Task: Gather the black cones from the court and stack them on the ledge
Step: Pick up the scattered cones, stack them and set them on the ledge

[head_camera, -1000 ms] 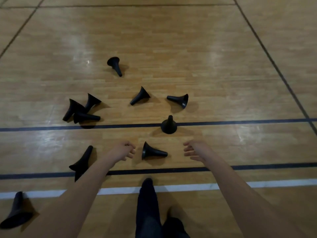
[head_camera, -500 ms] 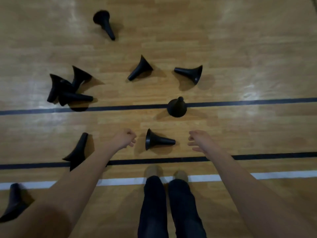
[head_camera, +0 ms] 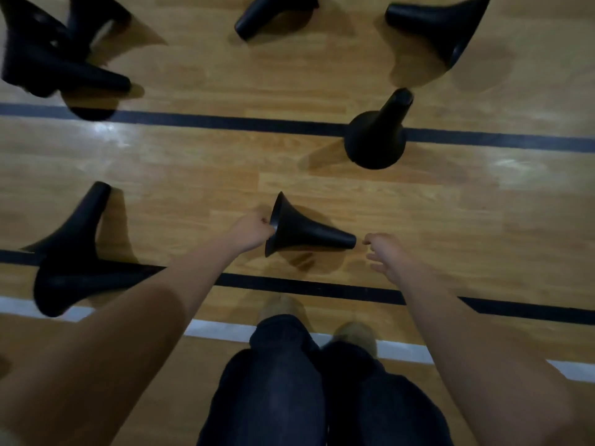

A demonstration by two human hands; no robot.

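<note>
on the wooden court floor (head_camera: 418, 220), between two black lines, the nearest black cone (head_camera: 306, 228) lay on its side, wide base to the left and narrow tip to the right. since half a second earlier the view had dropped much closer to the floor: the cones looked far larger, and the far cone at the top had slid out of view. the left hand (head_camera: 249, 231), which had hung short of the cone, had reached its flared rim, fingers curled and pinching the edge of the base. the right hand (head_camera: 384, 255) had come in from well apart to just beside the tip, fingers loosely spread and bent, holding nothing; whether a fingertip touched the tip i could not tell.

both bare forearms stretched forward and down from the lower corners of the view, converging on that cone. dark trouser legs (head_camera: 289, 381) and tan shoes (head_camera: 354, 333) stood at the white line (head_camera: 212, 328) near the bottom edge.

an upright cone (head_camera: 375, 140) stood on the far black line, right of centre. another cone (head_camera: 74, 233) lay toppled across the near black line at the left. a blurred pile of cones (head_camera: 48, 59) sat in the top left corner, and two more lay on their sides along the top edge, one in the middle (head_camera: 267, 14) and one to the right (head_camera: 450, 24).
</note>
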